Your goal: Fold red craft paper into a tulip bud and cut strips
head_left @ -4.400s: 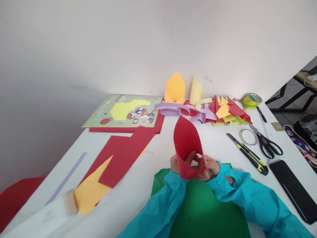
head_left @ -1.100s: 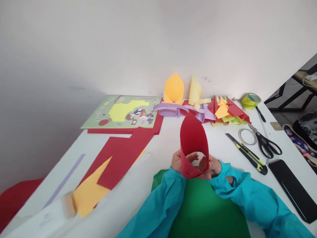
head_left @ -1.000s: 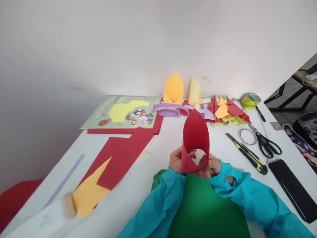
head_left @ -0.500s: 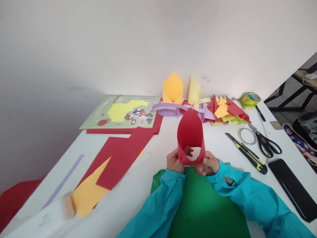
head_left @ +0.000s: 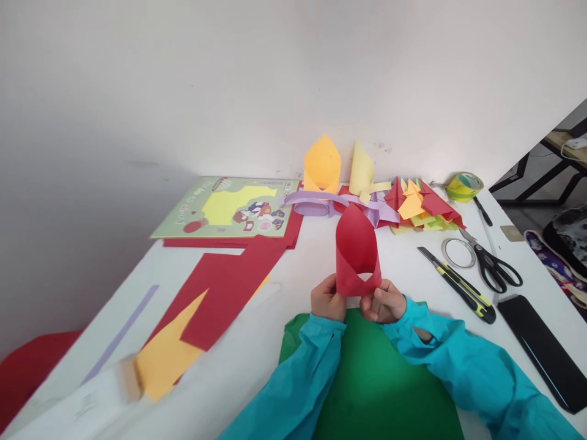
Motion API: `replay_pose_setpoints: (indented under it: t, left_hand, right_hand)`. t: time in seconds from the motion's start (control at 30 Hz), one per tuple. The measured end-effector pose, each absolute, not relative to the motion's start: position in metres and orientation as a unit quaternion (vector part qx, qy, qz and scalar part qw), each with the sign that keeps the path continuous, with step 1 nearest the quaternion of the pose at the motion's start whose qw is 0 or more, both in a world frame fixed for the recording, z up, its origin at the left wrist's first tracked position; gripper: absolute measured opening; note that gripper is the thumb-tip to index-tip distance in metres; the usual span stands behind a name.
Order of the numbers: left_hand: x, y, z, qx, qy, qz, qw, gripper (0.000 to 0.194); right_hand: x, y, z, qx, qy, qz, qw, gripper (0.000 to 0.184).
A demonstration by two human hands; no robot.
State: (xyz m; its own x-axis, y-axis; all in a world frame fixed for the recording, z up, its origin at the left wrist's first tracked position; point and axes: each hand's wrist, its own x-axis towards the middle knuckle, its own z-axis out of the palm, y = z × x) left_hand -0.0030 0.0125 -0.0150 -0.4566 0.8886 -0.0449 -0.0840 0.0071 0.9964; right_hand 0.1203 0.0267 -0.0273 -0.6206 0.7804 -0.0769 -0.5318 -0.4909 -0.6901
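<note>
A red paper crown (head_left: 358, 250), rolled into a ring with a tall pointed side, stands upright between my hands above the table. My left hand (head_left: 328, 297) grips its lower left edge, and the fingertips are partly hidden by the paper. At the lower right edge, my right hand (head_left: 384, 300) pinches the paper between thumb and fingers. A yellow paper crown (head_left: 323, 160) of similar shape stands by the wall, with a pale yellow paper cone (head_left: 361, 168) to its right. Lilac paper strips (head_left: 312, 198) lie before them.
Folded paper pieces (head_left: 419, 205) are heaped at the back right. A utility knife (head_left: 458, 286), scissors (head_left: 493, 263), tape rolls (head_left: 464, 186) and a black phone-like slab (head_left: 543, 351) lie right. Red paper (head_left: 215, 287) and a paper pad (head_left: 188, 214) lie left.
The red crown has tilted and turned slightly to the right, so its inside bottom opening shows less. My left fingers have come out of the ring and now hold its outer edge.
</note>
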Motion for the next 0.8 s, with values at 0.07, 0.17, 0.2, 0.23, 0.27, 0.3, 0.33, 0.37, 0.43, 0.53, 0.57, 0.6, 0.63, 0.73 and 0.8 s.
replay_pose_setpoints:
  t: [0.07, 0.17, 0.2, 0.23, 0.27, 0.3, 0.33, 0.37, 0.43, 0.53, 0.57, 0.6, 0.63, 0.73, 0.8]
  left_hand:
    - [-0.004, 0.016, -0.020, 0.317, 0.585, 0.621, 0.414, 0.013]
    - [-0.005, 0.020, -0.024, 0.277, 0.573, 0.626, 0.450, 0.020]
    - [-0.006, 0.021, -0.024, 0.268, 0.567, 0.625, 0.464, 0.022]
    - [-0.007, 0.022, -0.023, 0.262, 0.561, 0.624, 0.476, 0.024]
    - [-0.007, 0.022, -0.021, 0.258, 0.555, 0.623, 0.487, 0.024]
    - [-0.007, 0.022, -0.020, 0.257, 0.550, 0.621, 0.496, 0.024]
    - [-0.006, 0.022, -0.018, 0.257, 0.546, 0.619, 0.503, 0.024]
    - [-0.006, 0.021, -0.016, 0.258, 0.543, 0.618, 0.507, 0.024]
    - [-0.004, 0.019, -0.013, 0.266, 0.539, 0.614, 0.512, 0.024]
    - [0.000, 0.015, -0.011, 0.292, 0.538, 0.601, 0.513, 0.024]
    - [0.001, 0.014, -0.011, 0.303, 0.539, 0.597, 0.512, 0.025]
    - [0.002, 0.013, -0.010, 0.313, 0.539, 0.592, 0.511, 0.025]
    - [0.003, 0.012, -0.010, 0.322, 0.540, 0.587, 0.510, 0.026]
    - [0.004, 0.009, -0.011, 0.347, 0.543, 0.573, 0.506, 0.027]
    - [0.005, 0.008, -0.011, 0.361, 0.545, 0.564, 0.505, 0.028]
  right_hand:
    - [0.120, 0.027, -0.025, -0.196, -0.323, 0.843, 0.382, 0.040]
    - [0.119, 0.026, -0.021, -0.225, -0.331, 0.844, 0.357, 0.041]
    - [0.119, 0.025, -0.020, -0.251, -0.340, 0.834, 0.355, 0.040]
    - [0.118, 0.024, -0.019, -0.286, -0.352, 0.814, 0.362, 0.037]
    - [0.116, 0.023, -0.018, -0.326, -0.368, 0.785, 0.377, 0.034]
    - [0.115, 0.022, -0.017, -0.365, -0.385, 0.749, 0.397, 0.034]
    - [0.114, 0.021, -0.017, -0.399, -0.401, 0.711, 0.417, 0.035]
    - [0.113, 0.019, -0.016, -0.427, -0.418, 0.675, 0.432, 0.036]
    - [0.111, 0.018, -0.015, -0.468, -0.452, 0.616, 0.444, 0.036]
    - [0.110, 0.017, -0.014, -0.494, -0.483, 0.574, 0.440, 0.033]
    - [0.110, 0.017, -0.014, -0.499, -0.483, 0.570, 0.439, 0.034]
    - [0.109, 0.018, -0.013, -0.503, -0.477, 0.571, 0.439, 0.034]
    - [0.109, 0.019, -0.012, -0.508, -0.469, 0.573, 0.440, 0.034]
    - [0.108, 0.021, -0.010, -0.511, -0.448, 0.586, 0.443, 0.035]
    - [0.108, 0.023, -0.009, -0.508, -0.441, 0.595, 0.439, 0.035]
